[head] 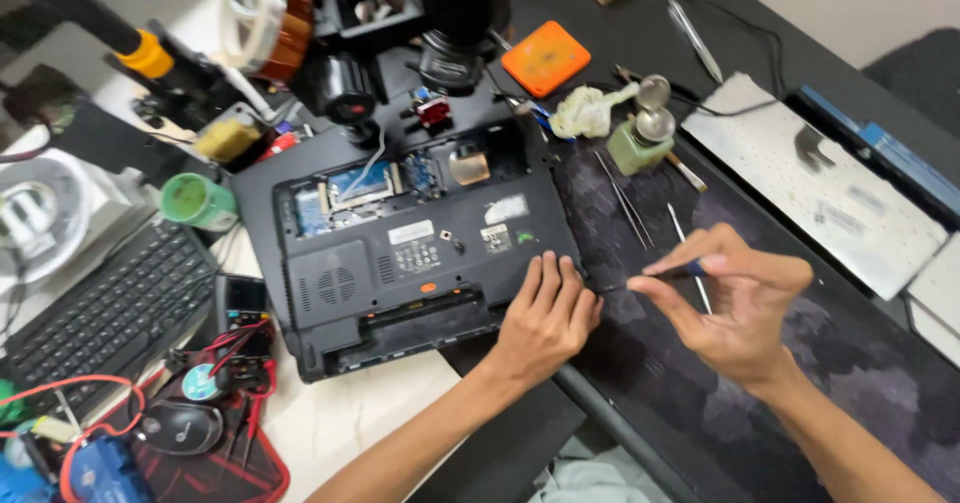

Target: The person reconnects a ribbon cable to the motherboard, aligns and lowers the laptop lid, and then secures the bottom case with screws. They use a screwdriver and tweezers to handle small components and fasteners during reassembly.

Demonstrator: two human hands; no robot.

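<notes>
The left hand (545, 318) lies flat, palm down, on the lower right corner of a black laptop (420, 248). Its fingers are stretched and close together, and it grips nothing; it only presses on the case. The laptop lies upside down in the middle of the desk, partly on a dark mat (780, 353). One cover near its upper edge is off, so some blue and green boards and a metal part are visible inside.

The right hand (735, 303) is just to the right of the laptop, above the mat, and does not touch the laptop. It is half closed: the thumb and the first fingers pinch a thin screwdriver (670, 273) with a blue and dark handle. The tip points left, toward the laptop's right edge, and ends near the fingers of the left hand.

On the mat behind the right hand lie thin metal tweezers (625, 198). A small green bottle (638, 143) with a metal top stands further back, beside an orange pad (545, 58). A white keyboard part (815, 183) lies at the right. At the left there is a black keyboard (110, 308), a green roll (195, 201) and a black mouse (180, 425) among red wires.
</notes>
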